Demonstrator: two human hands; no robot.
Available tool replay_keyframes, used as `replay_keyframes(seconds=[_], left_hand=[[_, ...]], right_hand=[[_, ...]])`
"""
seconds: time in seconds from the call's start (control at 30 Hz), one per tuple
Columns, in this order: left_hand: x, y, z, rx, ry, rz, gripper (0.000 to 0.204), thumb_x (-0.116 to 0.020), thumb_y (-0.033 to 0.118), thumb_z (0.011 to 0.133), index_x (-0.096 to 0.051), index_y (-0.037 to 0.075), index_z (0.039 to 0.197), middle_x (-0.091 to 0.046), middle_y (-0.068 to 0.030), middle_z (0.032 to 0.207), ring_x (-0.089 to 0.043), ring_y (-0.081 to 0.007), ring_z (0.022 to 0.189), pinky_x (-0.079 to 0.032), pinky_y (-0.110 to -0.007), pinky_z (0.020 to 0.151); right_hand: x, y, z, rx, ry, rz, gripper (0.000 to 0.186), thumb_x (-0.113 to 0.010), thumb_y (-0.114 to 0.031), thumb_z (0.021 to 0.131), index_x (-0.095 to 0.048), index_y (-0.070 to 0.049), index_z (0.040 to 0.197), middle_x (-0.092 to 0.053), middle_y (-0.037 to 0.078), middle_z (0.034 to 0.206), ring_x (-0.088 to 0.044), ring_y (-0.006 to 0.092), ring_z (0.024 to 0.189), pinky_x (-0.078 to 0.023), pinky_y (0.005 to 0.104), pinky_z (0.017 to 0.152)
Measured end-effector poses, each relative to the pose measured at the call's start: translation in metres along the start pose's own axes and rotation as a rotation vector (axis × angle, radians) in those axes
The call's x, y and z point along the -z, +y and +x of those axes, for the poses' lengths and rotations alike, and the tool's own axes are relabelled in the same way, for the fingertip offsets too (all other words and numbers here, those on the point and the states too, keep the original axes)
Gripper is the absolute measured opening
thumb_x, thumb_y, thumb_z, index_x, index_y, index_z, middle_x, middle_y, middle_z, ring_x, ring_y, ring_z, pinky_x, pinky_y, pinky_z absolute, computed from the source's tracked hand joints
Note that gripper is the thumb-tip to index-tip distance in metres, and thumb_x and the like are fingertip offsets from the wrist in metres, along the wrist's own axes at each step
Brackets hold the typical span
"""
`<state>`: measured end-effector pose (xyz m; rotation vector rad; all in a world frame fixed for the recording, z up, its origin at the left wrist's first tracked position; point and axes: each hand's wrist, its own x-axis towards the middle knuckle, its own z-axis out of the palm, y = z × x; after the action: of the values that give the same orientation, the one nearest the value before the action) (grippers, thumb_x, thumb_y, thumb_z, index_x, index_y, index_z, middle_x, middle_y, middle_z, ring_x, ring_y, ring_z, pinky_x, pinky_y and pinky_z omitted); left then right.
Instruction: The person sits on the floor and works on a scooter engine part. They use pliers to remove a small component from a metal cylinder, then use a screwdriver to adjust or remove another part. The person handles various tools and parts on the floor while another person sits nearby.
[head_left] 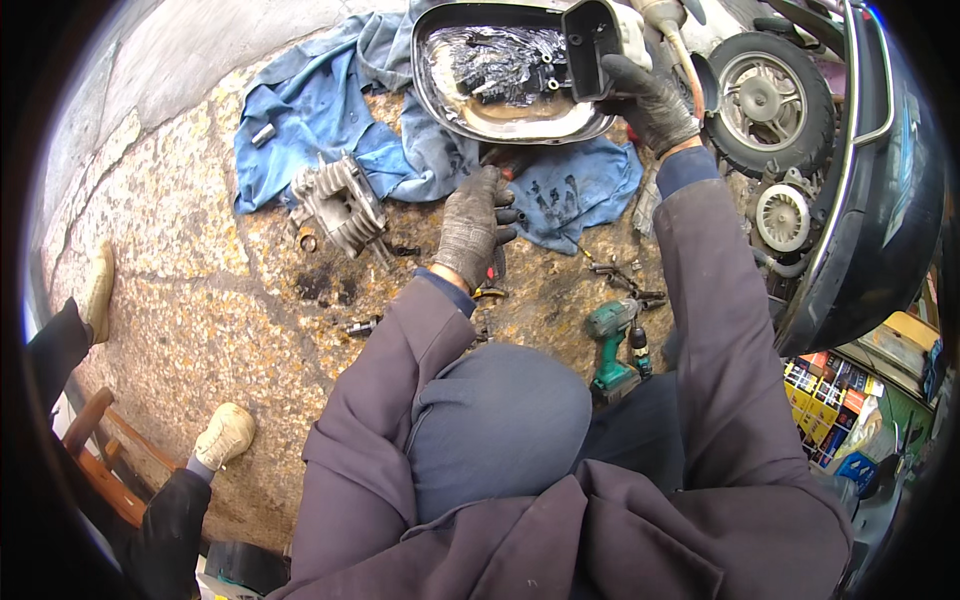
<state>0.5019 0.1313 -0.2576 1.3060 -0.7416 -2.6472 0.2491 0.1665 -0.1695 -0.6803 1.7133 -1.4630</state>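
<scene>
My right hand [650,105], in a dirty grey glove, grips the side of an open box-shaped container [594,55], pale outside and dark inside. The container is tilted over the right part of a black-rimmed pan [440,115], which holds dark, shiny liquid and several small metal parts. My left hand [472,228], gloved too, is just below the pan's near edge with its fingers curled. A bit of red shows by its fingertips; what it holds is mostly hidden. A finned engine cylinder [340,210] lies left of this hand.
Stained blue cloths [300,130] lie under and beside the pan. A green cordless drill [610,345] sits by my knee, near small loose parts. On the right are a scooter wheel [762,100], a fan [783,218] and a dark body panel [870,200]. Another person's shoe [226,435] is lower left.
</scene>
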Motion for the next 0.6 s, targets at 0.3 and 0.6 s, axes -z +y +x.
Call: replay_keyframes(seconds=[0.3, 0.6], left_hand=[[0.000, -0.001, 0.001, -0.004, 0.009, -0.015, 0.046, -0.051, 0.047, 0.093, -0.056, 0.011, 0.122, -0.059, -0.0009, 0.094, -0.057, -0.0130, 0.078, -0.049, -0.029, 0.067], [-0.046, 0.073, 0.017, -0.787, 0.088, 0.956, 0.039, -0.054, 0.032, 0.092, -0.059, 0.008, 0.123, -0.068, -0.0181, 0.103, -0.066, -0.0310, 0.095, -0.051, -0.041, 0.085]], right_hand=[[0.025, 0.000, -0.007, -0.202, -0.122, 0.280, 0.050, -0.075, -0.038, 0.078, -0.062, -0.009, 0.117, -0.065, 0.008, 0.113, -0.064, 0.0246, 0.099, -0.052, 0.0452, 0.087], [0.010, -0.033, -0.024, -0.140, -0.190, 0.284, 0.042, -0.074, -0.022, 0.081, -0.062, -0.002, 0.115, -0.068, 0.011, 0.104, -0.068, 0.0232, 0.089, -0.058, 0.0395, 0.077]])
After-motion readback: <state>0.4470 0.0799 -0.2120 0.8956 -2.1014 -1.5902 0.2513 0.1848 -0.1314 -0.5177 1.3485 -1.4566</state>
